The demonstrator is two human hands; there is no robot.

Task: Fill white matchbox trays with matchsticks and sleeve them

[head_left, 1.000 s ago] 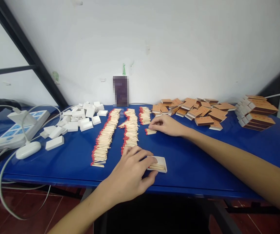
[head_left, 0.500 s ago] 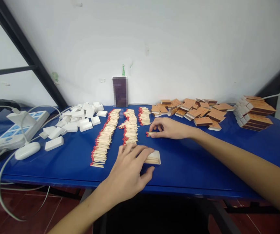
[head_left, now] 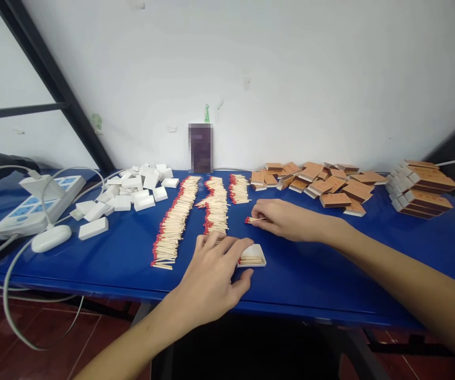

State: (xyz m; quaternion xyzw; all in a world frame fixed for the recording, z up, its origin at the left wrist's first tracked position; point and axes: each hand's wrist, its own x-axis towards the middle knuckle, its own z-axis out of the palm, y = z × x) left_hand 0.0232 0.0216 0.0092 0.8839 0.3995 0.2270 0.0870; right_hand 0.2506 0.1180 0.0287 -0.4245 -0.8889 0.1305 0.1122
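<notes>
My right hand (head_left: 273,217) pinches a small bunch of matches (head_left: 250,220) just above the blue table, their red heads pointing left. Below and to the left, my left hand (head_left: 219,274) hovers low with fingers spread and thumb apart. Its index fingertip overlaps the left end of a white matchbox tray (head_left: 262,257); whether it presses on the tray I cannot tell. Matches (head_left: 251,260) lie inside along the tray's near side. Beyond the left hand run three rows of loose matches: a long one (head_left: 176,221), a middle one (head_left: 216,208) partly hidden by the hand, and a short one (head_left: 239,190).
White empty trays (head_left: 132,190) are heaped at the back left, beside a power strip (head_left: 39,206) with cables and a white adapter (head_left: 51,239). Orange matchbox sleeves (head_left: 322,182) pile up at the back right. Stacked matchboxes (head_left: 423,187) stand farther right. A pixelated dark rectangle (head_left: 201,149) leans at the wall.
My right hand has moved slightly toward me with the matches in its pinch. The left index finger has shifted toward the tray's left end, showing more of the tray. The view has shifted slightly.
</notes>
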